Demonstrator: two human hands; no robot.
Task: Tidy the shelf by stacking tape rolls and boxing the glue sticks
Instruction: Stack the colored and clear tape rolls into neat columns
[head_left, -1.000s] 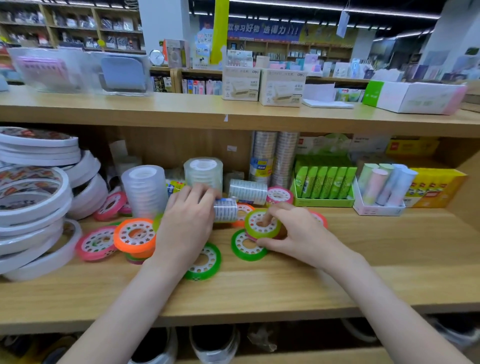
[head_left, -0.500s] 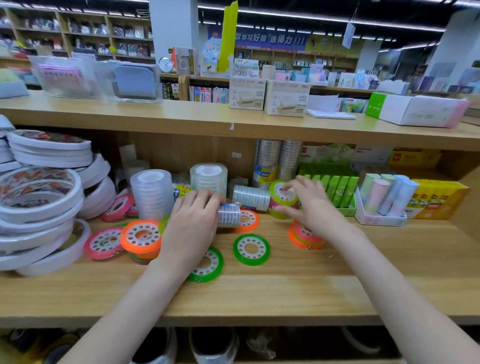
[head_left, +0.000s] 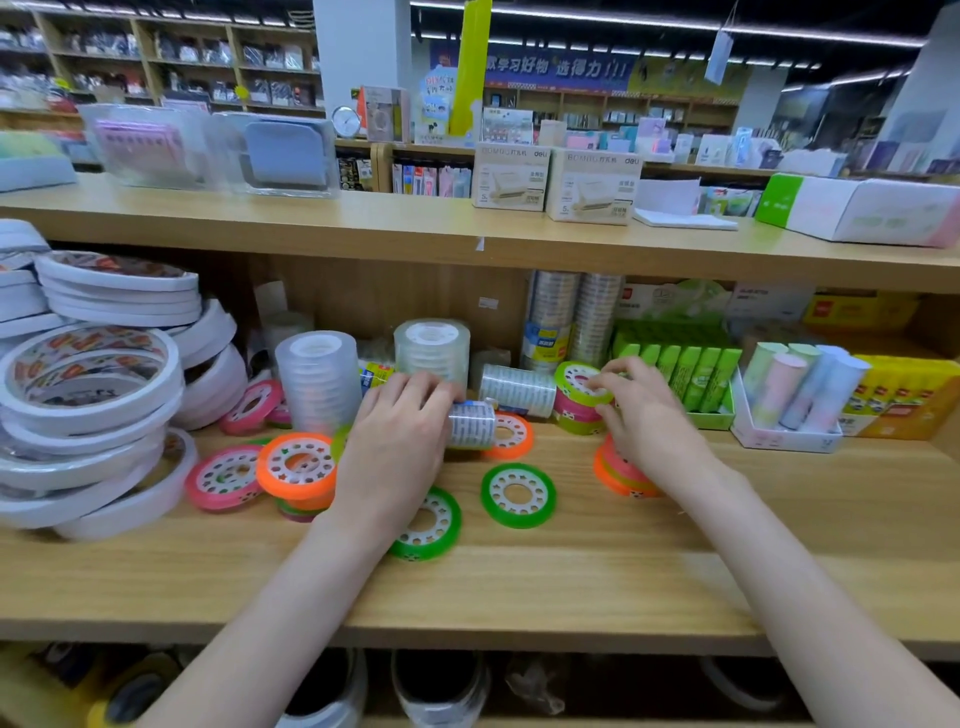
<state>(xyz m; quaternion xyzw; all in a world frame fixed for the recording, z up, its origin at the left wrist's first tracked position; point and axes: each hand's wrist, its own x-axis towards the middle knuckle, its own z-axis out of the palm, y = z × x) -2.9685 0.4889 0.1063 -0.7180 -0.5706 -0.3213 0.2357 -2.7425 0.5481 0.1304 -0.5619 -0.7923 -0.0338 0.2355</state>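
Observation:
My right hand (head_left: 641, 415) pinches a light-green tape roll (head_left: 577, 383) that sits tilted atop a small pink-and-green stack (head_left: 574, 415) at the back of the shelf. My left hand (head_left: 400, 441) grips a clear tape tube (head_left: 471, 425) lying on its side. Loose flat rolls lie around: a green roll (head_left: 518, 496), another green roll (head_left: 428, 525) partly under my left wrist, an orange roll (head_left: 511, 435), an orange-topped pile (head_left: 297, 470), a pink roll (head_left: 223, 477). An orange-and-pink stack (head_left: 615, 475) sits under my right wrist. Green glue sticks (head_left: 691, 374) stand in their box.
Big white tape rolls (head_left: 88, 395) pile up at the left. Clear tape stacks (head_left: 318, 379) stand behind my left hand. A white tray of pastel tubes (head_left: 800, 389) and a yellow glue box (head_left: 904, 395) sit at the right. The upper shelf board (head_left: 467, 234) overhangs.
My right hand carried the light-green roll from the shelf front to the back and set it on the small stack. My left hand stayed on the clear tape tube.

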